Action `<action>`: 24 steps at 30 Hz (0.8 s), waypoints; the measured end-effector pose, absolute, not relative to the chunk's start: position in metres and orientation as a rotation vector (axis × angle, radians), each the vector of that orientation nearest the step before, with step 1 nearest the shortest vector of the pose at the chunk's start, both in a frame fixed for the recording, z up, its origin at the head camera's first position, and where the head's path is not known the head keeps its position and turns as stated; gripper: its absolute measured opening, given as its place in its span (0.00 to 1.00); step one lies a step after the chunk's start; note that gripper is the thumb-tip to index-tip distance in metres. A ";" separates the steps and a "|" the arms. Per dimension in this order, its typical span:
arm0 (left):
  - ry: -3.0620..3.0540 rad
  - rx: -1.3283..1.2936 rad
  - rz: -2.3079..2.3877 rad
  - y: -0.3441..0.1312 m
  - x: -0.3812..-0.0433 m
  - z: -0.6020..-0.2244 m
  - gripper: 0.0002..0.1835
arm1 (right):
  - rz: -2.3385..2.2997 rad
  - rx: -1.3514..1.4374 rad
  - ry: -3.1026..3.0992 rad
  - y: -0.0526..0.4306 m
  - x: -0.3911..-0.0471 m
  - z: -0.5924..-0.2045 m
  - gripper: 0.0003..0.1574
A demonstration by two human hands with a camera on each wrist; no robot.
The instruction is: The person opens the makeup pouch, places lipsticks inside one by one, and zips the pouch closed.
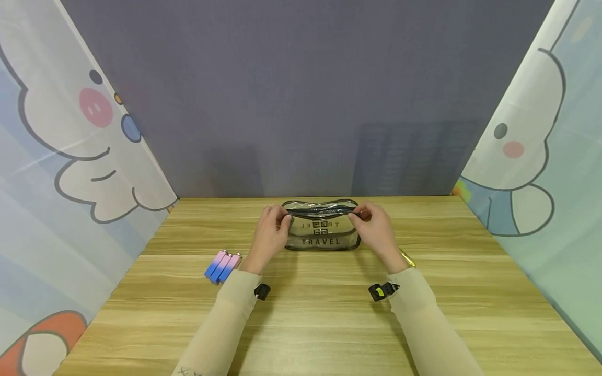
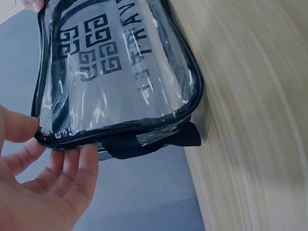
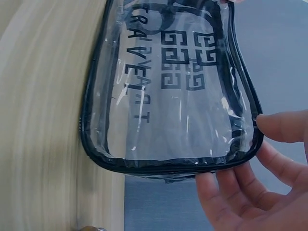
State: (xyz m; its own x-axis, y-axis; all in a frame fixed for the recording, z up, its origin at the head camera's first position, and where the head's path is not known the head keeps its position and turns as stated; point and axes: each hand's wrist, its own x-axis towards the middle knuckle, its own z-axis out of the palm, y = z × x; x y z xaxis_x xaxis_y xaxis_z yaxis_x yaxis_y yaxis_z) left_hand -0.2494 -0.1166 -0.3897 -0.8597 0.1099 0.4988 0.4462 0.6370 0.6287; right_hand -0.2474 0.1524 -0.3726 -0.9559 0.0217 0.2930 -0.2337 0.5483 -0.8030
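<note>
A clear plastic travel pouch (image 1: 322, 242) with black piping and the word TRAVEL stands upright near the table's back edge. My left hand (image 1: 273, 230) pinches its upper left corner between thumb and fingers. At the upper right corner, my right hand (image 1: 375, 230) pinches the black edge the same way. In the left wrist view, a black fabric loop (image 2: 122, 147) sits on the pouch's side, close by the left fingertips. Through the clear wall of the pouch (image 3: 168, 120) in the right wrist view, the reversed lettering of the other side shows.
Several small pink-to-blue items (image 1: 223, 267) with metallic ends lie side by side left of my left forearm. A shiny gold object (image 1: 407, 258) lies partly hidden beside my right wrist. Behind the wooden table (image 1: 320, 324) rises a grey panel (image 1: 301, 104).
</note>
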 end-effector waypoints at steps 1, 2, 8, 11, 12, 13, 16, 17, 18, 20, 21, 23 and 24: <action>-2.448 -0.434 -1.109 -0.117 -0.248 -0.389 0.04 | 1.363 0.179 -2.523 0.153 -0.247 -0.372 0.13; -2.453 -0.432 -1.123 -0.117 -0.247 -0.388 0.04 | 1.358 0.181 -2.530 0.153 -0.246 -0.372 0.14; -2.492 -0.422 -1.120 -0.119 -0.243 -0.385 0.04 | 1.338 0.205 -2.564 0.156 -0.244 -0.369 0.13; -2.505 -0.426 -1.118 -0.120 -0.242 -0.384 0.04 | 1.332 0.219 -2.580 0.158 -0.242 -0.368 0.12; -2.507 -0.431 -1.119 -0.120 -0.241 -0.384 0.04 | 1.330 0.223 -2.585 0.158 -0.242 -0.367 0.12; -2.510 -0.436 -1.122 -0.120 -0.241 -0.383 0.04 | 1.329 0.226 -2.590 0.159 -0.241 -0.367 0.12; -2.515 -0.447 -1.140 -0.120 -0.239 -0.382 0.04 | 1.314 0.233 -2.606 0.161 -0.239 -0.366 0.12; -2.516 -0.453 -1.142 -0.121 -0.239 -0.382 0.04 | 1.310 0.235 -2.611 0.161 -0.239 -0.365 0.12; -2.518 -0.459 -1.146 -0.121 -0.238 -0.382 0.04 | 1.306 0.239 -2.615 0.162 -0.238 -0.365 0.12; -2.520 -0.467 -1.150 -0.121 -0.237 -0.381 0.04 | 1.300 0.245 -2.624 0.163 -0.237 -0.364 0.11; -2.522 -0.474 -1.152 -0.121 -0.236 -0.381 0.04 | 1.297 0.246 -2.628 0.163 -0.236 -0.364 0.11; -2.528 -0.478 -1.160 -0.122 -0.235 -0.380 0.04 | 1.290 0.252 -2.635 0.164 -0.235 -0.363 0.11; -2.531 -0.477 -1.164 -0.122 -0.235 -0.380 0.04 | 1.286 0.253 -2.639 0.164 -0.234 -0.363 0.11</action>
